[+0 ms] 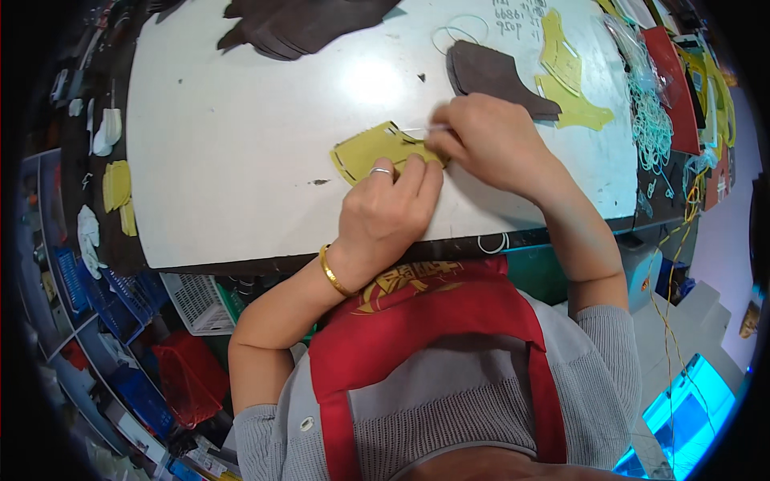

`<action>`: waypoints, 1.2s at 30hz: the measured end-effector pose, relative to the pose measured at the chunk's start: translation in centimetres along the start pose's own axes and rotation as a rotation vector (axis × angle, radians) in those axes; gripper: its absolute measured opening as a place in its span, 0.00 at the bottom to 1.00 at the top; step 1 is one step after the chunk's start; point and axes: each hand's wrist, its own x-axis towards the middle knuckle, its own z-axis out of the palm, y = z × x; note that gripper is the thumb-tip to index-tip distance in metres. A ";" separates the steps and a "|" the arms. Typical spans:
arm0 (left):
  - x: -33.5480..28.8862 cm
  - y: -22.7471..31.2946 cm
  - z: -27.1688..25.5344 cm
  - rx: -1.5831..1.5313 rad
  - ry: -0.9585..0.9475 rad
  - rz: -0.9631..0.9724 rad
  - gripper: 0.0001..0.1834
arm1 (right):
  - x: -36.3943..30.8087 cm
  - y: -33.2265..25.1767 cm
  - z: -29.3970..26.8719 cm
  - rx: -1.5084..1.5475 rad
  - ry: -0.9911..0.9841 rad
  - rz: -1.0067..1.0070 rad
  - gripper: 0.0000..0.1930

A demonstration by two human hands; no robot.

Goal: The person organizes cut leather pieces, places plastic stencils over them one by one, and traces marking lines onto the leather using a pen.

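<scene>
A yellow pattern template (361,152) with dark edge lines and slots lies on the white tabletop (241,160) in front of me. My left hand (389,200), with a ring and a gold bracelet, presses its bent fingertips onto the template's near edge. At the template's right end is my right hand (489,140), its fingers pinched round a thin, pale pen-like stick (437,127). Motion blurs those fingertips, and the stick's kind is unclear. Whether a dark piece lies under the template is hard to see.
Dark brown cut pieces (501,76) are stacked beyond my right hand, beside more yellow templates (573,104). A larger dark stack (297,24) lies at the far left. Tangled pale cords (651,128) hang at the right edge. Baskets (188,377) stand below left.
</scene>
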 end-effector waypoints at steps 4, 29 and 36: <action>1.8 -3.3 1.2 -0.172 0.197 0.123 0.05 | -1.0 2.7 -1.2 0.135 0.054 -0.006 0.12; -5.4 -3.2 0.2 -0.403 0.186 -0.153 0.13 | -1.9 0.2 2.1 0.528 -0.071 0.164 0.10; -4.3 -2.2 -0.7 -0.284 0.047 -0.146 0.17 | -1.4 0.8 1.7 0.370 -0.058 0.093 0.10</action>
